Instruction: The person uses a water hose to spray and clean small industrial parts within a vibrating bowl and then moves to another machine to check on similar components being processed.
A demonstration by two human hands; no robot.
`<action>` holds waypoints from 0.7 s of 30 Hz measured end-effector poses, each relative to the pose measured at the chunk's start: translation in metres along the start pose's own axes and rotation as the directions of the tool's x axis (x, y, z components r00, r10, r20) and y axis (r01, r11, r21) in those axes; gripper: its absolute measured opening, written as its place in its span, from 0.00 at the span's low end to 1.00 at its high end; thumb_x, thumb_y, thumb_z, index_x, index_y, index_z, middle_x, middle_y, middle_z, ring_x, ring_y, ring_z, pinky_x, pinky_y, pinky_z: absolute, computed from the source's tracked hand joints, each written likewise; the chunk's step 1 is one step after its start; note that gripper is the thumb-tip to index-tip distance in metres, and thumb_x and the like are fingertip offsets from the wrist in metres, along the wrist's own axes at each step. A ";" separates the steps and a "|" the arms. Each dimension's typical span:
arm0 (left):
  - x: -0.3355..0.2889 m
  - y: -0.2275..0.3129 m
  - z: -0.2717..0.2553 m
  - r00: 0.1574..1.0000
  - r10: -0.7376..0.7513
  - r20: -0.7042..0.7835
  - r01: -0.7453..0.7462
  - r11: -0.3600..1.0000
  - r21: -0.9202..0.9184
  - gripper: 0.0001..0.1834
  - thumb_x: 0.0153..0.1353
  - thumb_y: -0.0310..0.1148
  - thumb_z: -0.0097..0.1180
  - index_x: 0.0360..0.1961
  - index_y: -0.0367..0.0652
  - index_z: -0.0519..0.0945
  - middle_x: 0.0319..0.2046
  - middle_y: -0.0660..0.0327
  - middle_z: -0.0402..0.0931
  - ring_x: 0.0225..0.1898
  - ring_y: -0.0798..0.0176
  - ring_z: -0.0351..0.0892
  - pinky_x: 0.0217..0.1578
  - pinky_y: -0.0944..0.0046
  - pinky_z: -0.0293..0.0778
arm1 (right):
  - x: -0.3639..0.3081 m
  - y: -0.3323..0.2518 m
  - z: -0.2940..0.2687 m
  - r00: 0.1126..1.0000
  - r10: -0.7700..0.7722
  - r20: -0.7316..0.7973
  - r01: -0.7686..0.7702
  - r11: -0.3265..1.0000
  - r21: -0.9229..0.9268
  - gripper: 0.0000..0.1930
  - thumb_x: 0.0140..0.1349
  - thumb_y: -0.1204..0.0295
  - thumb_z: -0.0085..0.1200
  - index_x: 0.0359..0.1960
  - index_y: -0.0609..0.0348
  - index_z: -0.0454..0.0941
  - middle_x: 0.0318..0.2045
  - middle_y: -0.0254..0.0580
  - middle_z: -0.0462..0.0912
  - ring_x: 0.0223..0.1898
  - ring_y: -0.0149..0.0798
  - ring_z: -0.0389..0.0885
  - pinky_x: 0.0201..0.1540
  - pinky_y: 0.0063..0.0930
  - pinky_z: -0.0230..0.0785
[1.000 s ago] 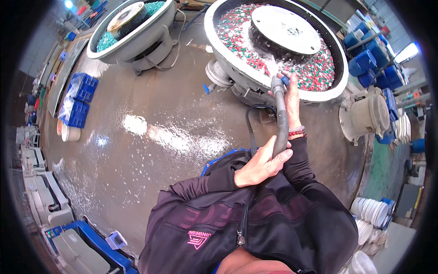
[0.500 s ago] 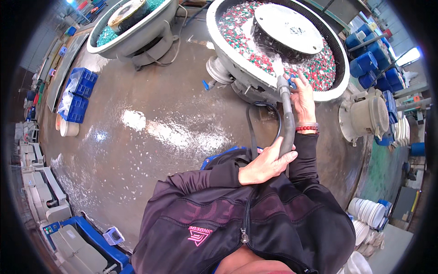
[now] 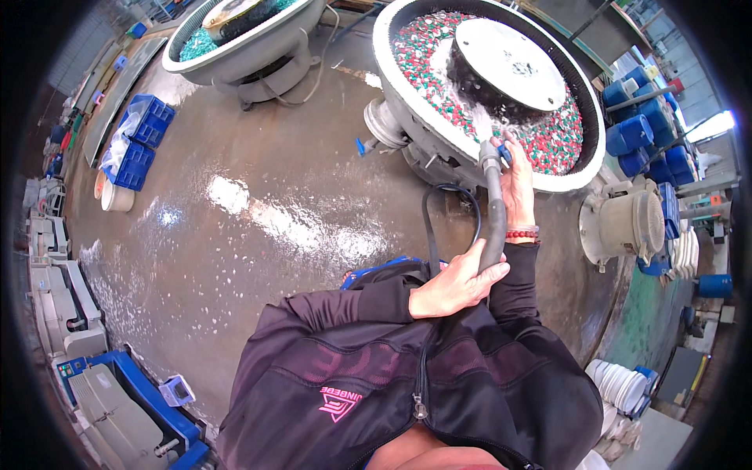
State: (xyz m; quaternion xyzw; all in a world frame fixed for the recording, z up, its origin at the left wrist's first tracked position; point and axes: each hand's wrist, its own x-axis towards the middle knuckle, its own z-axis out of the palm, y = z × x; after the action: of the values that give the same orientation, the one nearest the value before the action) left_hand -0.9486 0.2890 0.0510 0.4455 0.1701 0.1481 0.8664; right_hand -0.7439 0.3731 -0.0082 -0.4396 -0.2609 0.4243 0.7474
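Observation:
My left hand (image 3: 458, 283) is closed around a grey rubber hose (image 3: 496, 215) in front of my chest. Farther along, my right hand (image 3: 518, 186) grips the hose's nozzle (image 3: 489, 155), its fingers by the small blue valve handle (image 3: 504, 154). Water (image 3: 481, 123) sprays from the nozzle into a large round tub (image 3: 385, 59) with a pale rim. Small red, green and white pieces (image 3: 423, 66) fill the ring-shaped trough. A white round lid (image 3: 511, 64) tops the dark central column, where water splashes.
A second tub (image 3: 188, 74) with teal pieces stands at the far left. Blue crates (image 3: 131, 160) and a white bucket (image 3: 117, 197) sit on the wet floor (image 3: 258, 258). To the right are a beige motor-like machine (image 3: 627, 222), blue barrels (image 3: 629, 135) and stacked white buckets (image 3: 619, 382).
My right hand's fingers, spread beside the valve earlier, are now drawn in closer to the nozzle. The view has shifted slightly, and water keeps spraying.

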 end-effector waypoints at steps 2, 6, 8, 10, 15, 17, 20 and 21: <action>-0.001 0.001 0.001 1.000 0.007 0.004 -0.007 1.000 -0.004 0.15 0.62 0.39 0.44 0.44 0.41 0.60 0.24 0.67 0.61 0.15 0.78 0.55 0.14 0.76 0.54 | -0.002 0.002 -0.001 0.999 0.024 -0.025 -0.024 1.000 0.005 0.25 0.57 0.62 0.51 0.53 0.59 0.61 0.47 0.44 0.70 0.44 0.37 0.72 0.38 0.37 0.72; 0.001 0.004 0.002 1.000 -0.013 0.016 0.013 1.000 -0.005 0.14 0.62 0.38 0.43 0.43 0.40 0.61 0.22 0.67 0.61 0.14 0.78 0.55 0.13 0.75 0.53 | -0.017 -0.013 0.013 0.987 0.097 -0.132 -0.109 0.990 -0.090 0.29 0.54 0.51 0.50 0.52 0.55 0.62 0.46 0.42 0.71 0.43 0.35 0.72 0.34 0.31 0.73; 0.002 0.005 0.004 0.999 -0.025 0.032 0.025 1.000 -0.005 0.14 0.63 0.38 0.43 0.43 0.40 0.61 0.22 0.67 0.61 0.14 0.78 0.54 0.13 0.75 0.53 | -0.017 -0.013 0.011 0.988 0.037 -0.149 -0.064 0.982 -0.176 0.31 0.51 0.51 0.52 0.53 0.53 0.61 0.44 0.43 0.69 0.35 0.35 0.72 0.27 0.29 0.72; 0.003 0.003 0.005 0.999 -0.024 0.040 0.025 1.000 -0.018 0.14 0.63 0.38 0.43 0.43 0.40 0.61 0.23 0.67 0.61 0.15 0.78 0.54 0.13 0.75 0.53 | -0.020 -0.017 0.013 0.986 0.007 -0.169 -0.048 0.970 -0.238 0.29 0.52 0.52 0.51 0.53 0.52 0.61 0.42 0.42 0.68 0.33 0.33 0.72 0.26 0.25 0.72; 0.005 -0.001 0.007 0.999 -0.012 0.040 0.012 1.000 -0.010 0.15 0.62 0.40 0.44 0.42 0.40 0.61 0.20 0.67 0.60 0.14 0.78 0.54 0.13 0.75 0.53 | -0.028 -0.022 0.004 0.984 0.038 -0.174 -0.084 0.961 -0.263 0.28 0.54 0.54 0.48 0.56 0.50 0.58 0.46 0.39 0.67 0.42 0.34 0.69 0.31 0.30 0.73; 0.005 -0.002 0.007 0.999 0.040 0.023 -0.040 0.999 -0.006 0.16 0.61 0.43 0.44 0.38 0.41 0.62 0.13 0.69 0.59 0.12 0.77 0.55 0.13 0.74 0.53 | -0.029 -0.022 0.001 0.984 0.051 -0.171 -0.098 0.955 -0.279 0.29 0.56 0.54 0.47 0.57 0.50 0.57 0.49 0.38 0.67 0.49 0.36 0.68 0.34 0.33 0.74; 0.004 -0.001 0.006 1.000 0.017 -0.006 -0.017 1.000 -0.020 0.17 0.60 0.43 0.47 0.40 0.40 0.62 0.15 0.68 0.61 0.13 0.77 0.56 0.13 0.73 0.55 | -0.025 -0.017 0.003 0.982 0.054 -0.179 -0.104 0.953 -0.283 0.29 0.56 0.54 0.46 0.57 0.51 0.56 0.49 0.39 0.67 0.49 0.37 0.68 0.34 0.33 0.74; 0.003 0.002 0.006 0.999 0.032 -0.014 -0.031 0.998 0.049 0.16 0.60 0.40 0.48 0.41 0.41 0.62 0.17 0.68 0.61 0.13 0.77 0.56 0.13 0.74 0.54 | -0.023 -0.016 0.006 0.984 0.061 -0.166 -0.108 0.951 -0.289 0.29 0.56 0.55 0.46 0.57 0.51 0.56 0.49 0.39 0.67 0.49 0.37 0.68 0.34 0.33 0.75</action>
State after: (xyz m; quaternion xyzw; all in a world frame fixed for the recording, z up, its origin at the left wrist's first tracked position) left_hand -0.9433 0.2871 0.0552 0.4681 0.1733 0.1607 0.8515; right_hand -0.7537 0.3514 0.0086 -0.5893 -0.2437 0.3764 0.6721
